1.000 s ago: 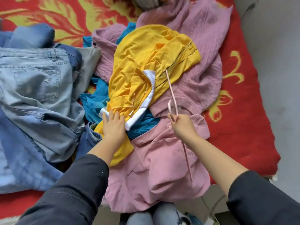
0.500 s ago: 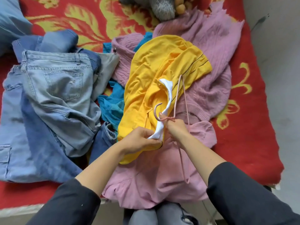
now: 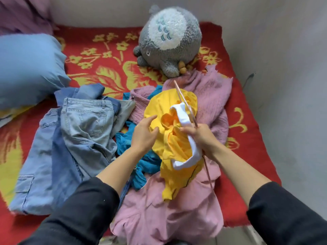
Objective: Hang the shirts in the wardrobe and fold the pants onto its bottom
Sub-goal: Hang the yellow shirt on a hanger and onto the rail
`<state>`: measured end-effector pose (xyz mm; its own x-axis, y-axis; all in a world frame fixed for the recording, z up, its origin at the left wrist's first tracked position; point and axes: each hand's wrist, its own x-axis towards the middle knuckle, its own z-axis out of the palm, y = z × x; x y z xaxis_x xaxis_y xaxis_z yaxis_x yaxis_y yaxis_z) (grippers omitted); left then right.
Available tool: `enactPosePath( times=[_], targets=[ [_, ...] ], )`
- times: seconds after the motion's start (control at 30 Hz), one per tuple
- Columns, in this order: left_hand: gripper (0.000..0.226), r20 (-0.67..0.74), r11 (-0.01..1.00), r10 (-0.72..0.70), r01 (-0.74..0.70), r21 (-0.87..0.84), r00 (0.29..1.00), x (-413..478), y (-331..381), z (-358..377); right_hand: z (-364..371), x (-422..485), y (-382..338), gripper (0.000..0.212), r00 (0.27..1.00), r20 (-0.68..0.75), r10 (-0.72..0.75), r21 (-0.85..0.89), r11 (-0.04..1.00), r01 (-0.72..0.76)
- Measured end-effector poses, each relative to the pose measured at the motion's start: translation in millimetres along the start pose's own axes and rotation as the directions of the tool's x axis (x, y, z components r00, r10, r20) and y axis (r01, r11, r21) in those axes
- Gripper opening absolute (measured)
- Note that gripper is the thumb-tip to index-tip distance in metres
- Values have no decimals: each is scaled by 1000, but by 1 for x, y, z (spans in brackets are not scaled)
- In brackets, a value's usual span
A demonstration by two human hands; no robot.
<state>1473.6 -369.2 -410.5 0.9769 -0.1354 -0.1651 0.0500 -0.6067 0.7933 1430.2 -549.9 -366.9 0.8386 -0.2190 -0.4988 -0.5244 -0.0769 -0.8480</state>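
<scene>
Once left hand (image 3: 144, 135) let go: fingers spread, holding nothing, beside yellow cotton shirt (image 3: 168, 105).
Right hand (image 3: 201, 137): clenched round thin pink wire hanger (image 3: 180, 96) and white collar (image 3: 183, 117).
Shirt: nearer than grey plush toy (image 3: 168, 38); threading begun.

A yellow shirt (image 3: 159, 106) with a white collar (image 3: 184, 117) is found bunched and raised at the centre of the pile, its neck opening turned upward. A thin pink hanger (image 3: 181, 96) is gripped against the collar by the right hand (image 3: 200, 137), one end angled toward 11 o'clock, the other toward 5 o'clock. A pink knit sweater (image 3: 212, 96) is spread at 1 o'clock of the shirt. A pink top (image 3: 168, 218) lies at 6 o'clock. A teal garment (image 3: 141, 167) is crumpled at 8 o'clock. Several denim pants (image 3: 88, 124) are heaped unfolded at 9 o'clock, a pale pair uppermost.
</scene>
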Motion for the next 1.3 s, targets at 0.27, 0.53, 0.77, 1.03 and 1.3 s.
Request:
enactPosePath(
  times=[0.27, 0.53, 0.77, 1.03, 1.3],
  targets=[
    [46, -12, 956, 278, -276, 100, 960, 15, 74, -36, -29, -55, -100, 25, 941, 287, -180, -130, 966, 224],
    [45, 67, 920, 359, -365, 140, 931, -3, 124, -93, -63, -93, -194, 38, 919, 286, -273, -286, 891, 353],
    [30, -18, 906, 402, -401, -133, 915, -27, 187, -125, -72, -125, -250, 9, 872, 311, -377, -391, 786, 479],
    [24, -139, 924, 343, -360, -130, 929, -38, 197, -161, -83, -102, -213, 88, 885, 123, -450, -454, 767, 453],
    [35, -120, 986, 159, -151, 75, 980, -28, 154, -143, -77, -66, -163, 43, 813, -171, -556, -402, 793, 458]
  ],
)
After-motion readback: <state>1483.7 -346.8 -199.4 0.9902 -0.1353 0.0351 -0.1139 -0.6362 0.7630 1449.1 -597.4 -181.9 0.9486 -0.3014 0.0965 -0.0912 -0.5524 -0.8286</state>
